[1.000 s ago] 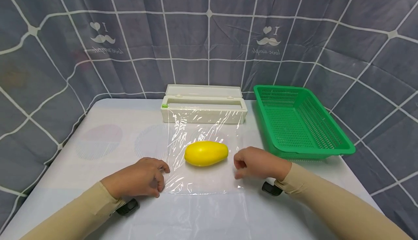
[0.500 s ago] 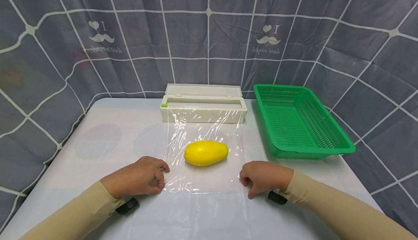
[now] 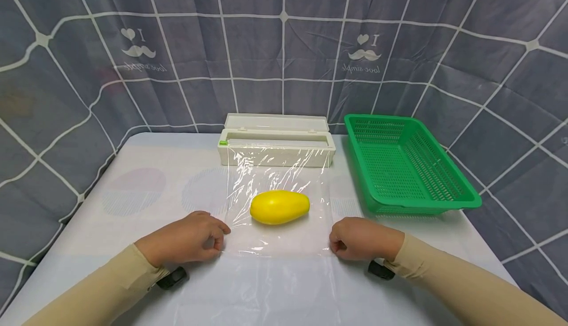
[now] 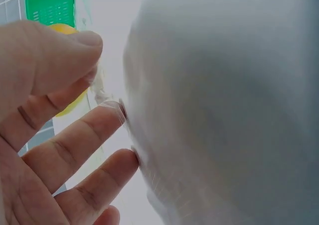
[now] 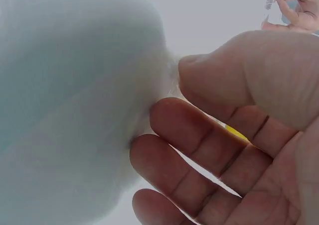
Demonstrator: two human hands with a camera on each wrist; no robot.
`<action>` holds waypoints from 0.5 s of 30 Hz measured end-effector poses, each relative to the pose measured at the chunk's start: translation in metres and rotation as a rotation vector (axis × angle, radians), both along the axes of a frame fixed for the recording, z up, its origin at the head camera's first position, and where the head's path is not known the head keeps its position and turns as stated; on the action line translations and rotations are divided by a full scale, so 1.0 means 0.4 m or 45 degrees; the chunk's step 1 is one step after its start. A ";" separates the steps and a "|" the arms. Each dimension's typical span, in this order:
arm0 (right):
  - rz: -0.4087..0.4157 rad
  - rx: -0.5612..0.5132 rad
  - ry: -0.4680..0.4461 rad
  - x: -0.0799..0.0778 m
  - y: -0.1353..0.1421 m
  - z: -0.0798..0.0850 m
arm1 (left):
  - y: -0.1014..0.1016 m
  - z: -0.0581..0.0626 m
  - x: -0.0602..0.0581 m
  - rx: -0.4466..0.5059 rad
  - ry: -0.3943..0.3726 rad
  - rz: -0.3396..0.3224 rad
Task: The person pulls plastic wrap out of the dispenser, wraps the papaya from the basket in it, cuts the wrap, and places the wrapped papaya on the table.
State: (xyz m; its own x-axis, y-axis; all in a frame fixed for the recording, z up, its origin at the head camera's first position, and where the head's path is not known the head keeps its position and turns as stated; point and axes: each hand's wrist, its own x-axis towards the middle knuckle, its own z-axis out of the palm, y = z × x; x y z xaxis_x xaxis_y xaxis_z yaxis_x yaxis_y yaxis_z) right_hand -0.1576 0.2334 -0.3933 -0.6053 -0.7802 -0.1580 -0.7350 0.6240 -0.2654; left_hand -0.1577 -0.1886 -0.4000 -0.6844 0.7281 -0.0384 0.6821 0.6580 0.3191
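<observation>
A sheet of clear plastic wrap (image 3: pixel 284 244) stretches forward from a white wrap dispenser box (image 3: pixel 277 157), whose lid stands raised. On the wrap lies a smooth yellow oblong fruit (image 3: pixel 279 207), resembling a papaya. My left hand (image 3: pixel 188 237) pinches the near left corner of the wrap; in the left wrist view, crumpled film (image 4: pixel 105 96) shows between thumb and fingers. At the near right corner, my right hand (image 3: pixel 366 238) pinches the wrap, thumb (image 5: pixel 214 75) against a finger. The fruit sits between both hands, slightly farther back.
A green perforated plastic basket (image 3: pixel 426 203) stands at the right, beside the dispenser and behind the right hand. Grey curtain (image 3: pixel 284 45) with white grid lines closes off the back and sides of the white table (image 3: pixel 275 296).
My right hand has moved right and toward me to the wrap's corner, and its fingers have closed on it. The wrap's near edge has shifted slightly back; the left hand stays almost in place.
</observation>
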 end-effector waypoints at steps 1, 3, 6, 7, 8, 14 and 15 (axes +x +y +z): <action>-0.010 -0.008 -0.010 0.000 0.001 0.002 | -0.001 0.000 0.000 0.005 0.004 0.002; -0.029 -0.034 -0.029 0.000 0.005 0.006 | -0.003 0.001 -0.001 0.011 0.022 0.000; -0.057 -0.091 -0.041 -0.002 0.014 0.015 | -0.008 0.003 -0.002 0.013 0.061 0.001; -0.061 -0.110 -0.039 -0.004 0.017 0.018 | -0.010 0.004 -0.002 0.017 0.070 0.004; -0.063 -0.128 -0.033 -0.006 0.019 0.021 | -0.012 0.006 -0.003 0.024 0.078 0.003; -0.095 -0.164 0.005 -0.017 0.030 0.050 | -0.019 0.024 -0.012 0.102 0.066 0.005; -0.106 -0.163 0.005 -0.018 0.031 0.057 | -0.019 0.028 -0.014 0.111 0.061 0.009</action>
